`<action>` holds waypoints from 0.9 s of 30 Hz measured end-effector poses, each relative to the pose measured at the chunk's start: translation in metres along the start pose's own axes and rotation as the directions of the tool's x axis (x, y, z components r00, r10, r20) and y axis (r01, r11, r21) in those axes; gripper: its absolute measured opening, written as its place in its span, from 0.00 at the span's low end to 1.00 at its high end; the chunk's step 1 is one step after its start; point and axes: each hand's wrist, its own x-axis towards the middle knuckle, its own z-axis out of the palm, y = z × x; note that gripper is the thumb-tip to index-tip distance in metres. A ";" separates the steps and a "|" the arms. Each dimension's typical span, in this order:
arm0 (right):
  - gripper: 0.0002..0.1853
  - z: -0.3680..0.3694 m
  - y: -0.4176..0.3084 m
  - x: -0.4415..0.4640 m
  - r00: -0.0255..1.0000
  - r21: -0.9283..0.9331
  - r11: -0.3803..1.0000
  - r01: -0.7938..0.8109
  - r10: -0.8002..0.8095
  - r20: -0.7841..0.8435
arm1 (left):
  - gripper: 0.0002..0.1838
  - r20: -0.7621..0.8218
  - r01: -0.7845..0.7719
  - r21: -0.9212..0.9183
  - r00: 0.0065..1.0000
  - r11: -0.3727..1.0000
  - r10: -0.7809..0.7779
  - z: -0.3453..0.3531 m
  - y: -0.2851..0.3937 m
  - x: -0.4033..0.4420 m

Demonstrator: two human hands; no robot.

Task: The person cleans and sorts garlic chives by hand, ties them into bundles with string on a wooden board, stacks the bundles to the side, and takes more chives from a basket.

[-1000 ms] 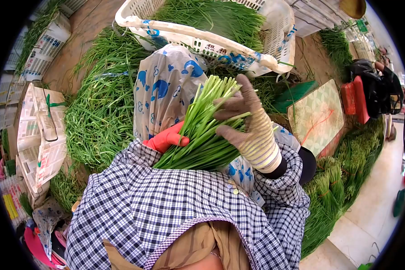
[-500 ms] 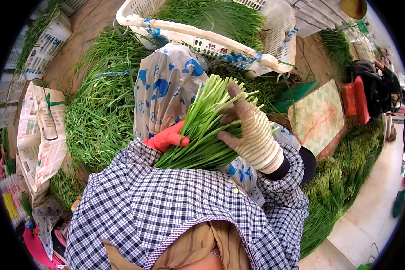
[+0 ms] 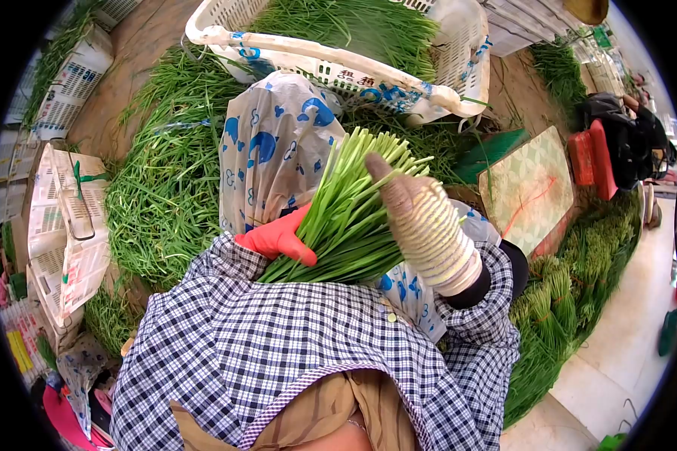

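Observation:
A bundle of long green stalks (image 3: 346, 218) lies across my lap, its pale cut ends pointing up and away from me. My left hand (image 3: 280, 236), in a red glove, is wrapped round the bundle from the left, thumb on top. In a striped, brown-fingered glove, my right hand (image 3: 421, 218) rests against the right side of the stalks near their pale ends. One brown finger shows over them; its other fingers are hidden, so its grip is unclear. A clear plastic cover with blue prints (image 3: 267, 154) is over my knee behind the bundle.
Ahead stands a white basket (image 3: 323, 56) holding more green stalks. Loose greens (image 3: 158, 180) are heaped at the left, beside a white crate (image 3: 68, 225). A patterned board (image 3: 530, 188) and a red object (image 3: 602, 160) are on the right, above tied bundles (image 3: 557, 301).
My right hand has turned and come down against the stalks; its spread fingers are now mostly out of sight. The left hand still holds the bundle, and the view has shifted slightly.

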 end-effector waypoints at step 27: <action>0.22 -0.006 0.043 -0.033 0.965 -0.272 0.962 -0.024 -0.049 -0.259 | 0.34 -0.142 -0.060 -0.370 0.990 0.927 0.008 -0.010 0.001 -0.007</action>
